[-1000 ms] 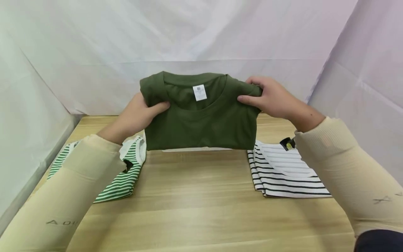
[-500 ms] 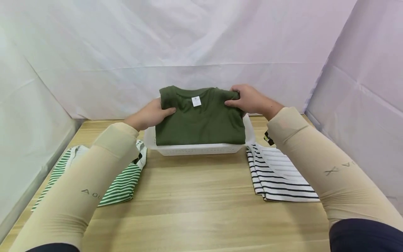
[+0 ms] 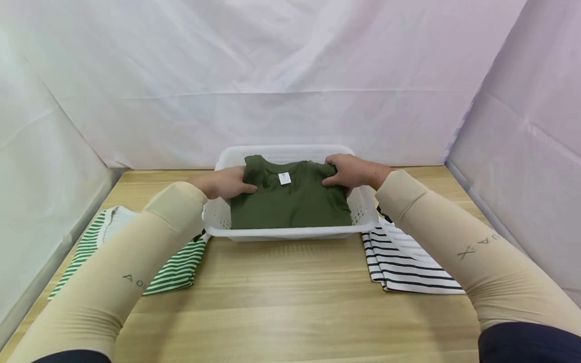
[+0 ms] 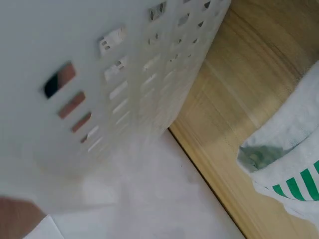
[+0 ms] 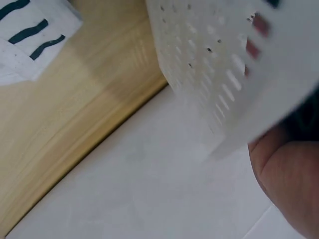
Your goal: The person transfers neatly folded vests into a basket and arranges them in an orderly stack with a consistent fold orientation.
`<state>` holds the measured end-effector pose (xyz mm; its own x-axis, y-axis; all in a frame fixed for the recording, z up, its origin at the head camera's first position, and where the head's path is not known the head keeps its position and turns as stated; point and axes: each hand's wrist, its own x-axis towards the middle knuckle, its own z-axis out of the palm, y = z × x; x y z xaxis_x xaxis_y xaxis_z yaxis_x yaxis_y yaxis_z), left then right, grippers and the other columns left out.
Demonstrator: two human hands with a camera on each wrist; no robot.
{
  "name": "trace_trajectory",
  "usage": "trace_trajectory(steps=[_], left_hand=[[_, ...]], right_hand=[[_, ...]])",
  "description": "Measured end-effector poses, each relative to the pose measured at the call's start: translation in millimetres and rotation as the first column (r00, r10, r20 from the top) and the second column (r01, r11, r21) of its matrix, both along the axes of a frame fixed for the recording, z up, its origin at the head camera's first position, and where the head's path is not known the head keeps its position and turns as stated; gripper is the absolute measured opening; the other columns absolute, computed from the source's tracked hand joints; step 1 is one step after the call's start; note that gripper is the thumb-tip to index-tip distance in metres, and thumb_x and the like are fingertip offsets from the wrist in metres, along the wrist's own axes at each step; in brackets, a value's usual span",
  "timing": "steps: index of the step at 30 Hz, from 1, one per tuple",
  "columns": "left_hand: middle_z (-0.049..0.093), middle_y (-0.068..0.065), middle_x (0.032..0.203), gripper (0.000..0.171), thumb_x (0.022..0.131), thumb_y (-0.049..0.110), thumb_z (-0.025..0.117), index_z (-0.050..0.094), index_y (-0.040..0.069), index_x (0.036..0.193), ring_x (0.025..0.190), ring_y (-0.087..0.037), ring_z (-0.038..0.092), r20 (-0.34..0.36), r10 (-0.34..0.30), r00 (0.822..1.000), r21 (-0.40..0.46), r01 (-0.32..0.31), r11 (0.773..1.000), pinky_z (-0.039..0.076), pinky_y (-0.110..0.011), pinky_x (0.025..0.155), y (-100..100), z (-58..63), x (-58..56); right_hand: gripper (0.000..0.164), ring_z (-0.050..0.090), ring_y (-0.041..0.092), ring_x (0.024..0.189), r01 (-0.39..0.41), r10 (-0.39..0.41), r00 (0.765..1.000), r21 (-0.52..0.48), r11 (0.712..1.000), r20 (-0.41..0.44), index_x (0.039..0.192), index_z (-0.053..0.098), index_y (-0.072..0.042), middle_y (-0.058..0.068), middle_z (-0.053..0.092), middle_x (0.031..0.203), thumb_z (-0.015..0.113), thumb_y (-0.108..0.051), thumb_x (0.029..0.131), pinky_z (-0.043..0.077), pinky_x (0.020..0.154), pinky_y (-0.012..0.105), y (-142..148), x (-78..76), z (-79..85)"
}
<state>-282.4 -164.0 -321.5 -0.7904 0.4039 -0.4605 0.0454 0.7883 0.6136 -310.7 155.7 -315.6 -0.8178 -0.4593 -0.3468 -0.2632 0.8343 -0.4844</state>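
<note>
- We log the folded dark-green fabric T-shirt lower than moments ago, now inside the white perforated plastic basket, near the pale wooden table's far edge.
- Left hand, right hand: each pinches a top corner.
- We judge placing nearly done, T-shirt unreleased.

Your desk: pale wood grain. Near its left edge you have green-striped garment, partly hidden from view. Toward right edge, folded black-striped garment, also partly hidden. Beyond far edge, creased white backdrop; along side edges, white left sheet and right sheet.
</note>
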Motion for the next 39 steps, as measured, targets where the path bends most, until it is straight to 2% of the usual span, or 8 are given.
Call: trace_trajectory(steps=[7,10,13,16,24,30,34,39], left_hand=[[0.037,-0.025,0.154,0.066,0.105,0.024,0.051,0.018,-0.002,0.156,0.13,-0.036,0.052,-0.06,-0.093,0.994,-0.223,0.078,0.972,0.059,-0.034,0.07,8,-3.7,-1.1],[0.04,-0.026,0.151,0.066,0.103,0.021,0.052,0.019,-0.005,0.154,0.121,-0.033,0.056,-0.067,-0.127,0.99,-0.268,0.105,0.958,0.057,-0.035,0.076,9,-6.3,-0.5],[0.036,-0.029,0.154,0.072,0.102,0.02,0.055,0.016,-0.01,0.154,0.132,-0.037,0.05,-0.094,-0.165,0.982,-0.312,0.129,0.941,0.051,-0.042,0.098,8,-8.1,0.8],[0.043,-0.03,0.149,0.067,0.099,0.018,0.06,0.028,-0.013,0.149,0.134,-0.037,0.049,-0.166,-0.189,0.968,-0.344,0.123,0.931,0.045,-0.047,0.107,6,-6.8,1.6],[0.057,-0.027,0.134,0.043,0.095,0.006,0.059,0.048,-0.009,0.135,0.116,-0.032,0.059,-0.269,-0.185,0.945,-0.388,0.07,0.919,0.05,-0.044,0.095,5,-11.4,8.4],[0.065,-0.025,0.117,0.032,0.093,-0.006,0.05,0.058,-0.005,0.124,0.093,-0.028,0.06,-0.377,-0.168,0.911,-0.394,0.007,0.919,0.048,-0.04,0.079,8,-13.7,15.7],[0.065,-0.031,0.112,0.045,0.095,-0.004,0.047,0.044,-0.014,0.139,0.094,-0.035,0.066,-0.446,-0.172,0.879,-0.424,-0.038,0.905,0.053,-0.044,0.082,9,-10.2,20.0],[0.066,-0.027,0.101,0.05,0.098,-0.003,0.046,0.035,-0.011,0.146,0.084,-0.035,0.067,-0.527,-0.169,0.833,-0.406,-0.072,0.911,0.053,-0.043,0.073,11,-4.3,22.2]], right_hand=[[0.051,0.068,0.03,0.092,0.003,-0.006,0.999,0.079,0.997,0.034,0.139,0.041,-0.004,0.023,0.051,0.132,0.066,-0.019,0.097,0.061,0.064,0.036,-7,2.7,-11.0],[0.058,0.065,0.033,0.102,0.01,-0.014,0.999,0.097,0.995,0.044,0.144,0.035,-0.004,0.023,0.048,0.136,0.067,-0.015,0.096,0.061,0.067,0.036,-8,4.2,-14.5],[0.063,0.063,0.034,0.109,0.0,-0.004,0.999,0.107,0.994,0.032,0.147,0.031,-0.006,0.023,0.047,0.138,0.067,-0.011,0.096,0.06,0.071,0.037,-10,4.2,-17.2],[0.065,0.059,0.034,0.117,-0.044,0.048,0.998,0.123,0.991,-0.031,0.148,0.03,-0.007,0.023,0.048,0.14,0.067,-0.008,0.095,0.057,0.083,0.04,-12,3.6,-15.9],[0.063,0.049,0.035,0.13,-0.161,0.204,0.96,0.219,0.962,-0.19,0.149,0.037,-0.007,0.024,0.04,0.145,0.064,0.001,0.094,0.047,0.102,0.047,-11,7.2,-22.3],[0.059,0.05,0.035,0.13,-0.159,0.21,0.958,0.25,0.955,-0.193,0.149,0.041,-0.009,0.022,0.038,0.147,0.06,0.003,0.095,0.048,0.101,0.047,-9,9.3,-23.8],[0.052,0.053,0.034,0.126,-0.157,0.215,0.952,0.257,0.953,-0.216,0.145,0.048,-0.008,0.021,0.042,0.144,0.06,0.002,0.095,0.05,0.099,0.046,-7,13.3,-24.8],[0.04,0.051,0.038,0.127,-0.182,0.297,0.904,0.352,0.918,-0.308,0.135,0.059,-0.009,0.021,0.047,0.142,0.061,-0.002,0.096,0.048,0.1,0.052,-5,17.6,-28.2]])
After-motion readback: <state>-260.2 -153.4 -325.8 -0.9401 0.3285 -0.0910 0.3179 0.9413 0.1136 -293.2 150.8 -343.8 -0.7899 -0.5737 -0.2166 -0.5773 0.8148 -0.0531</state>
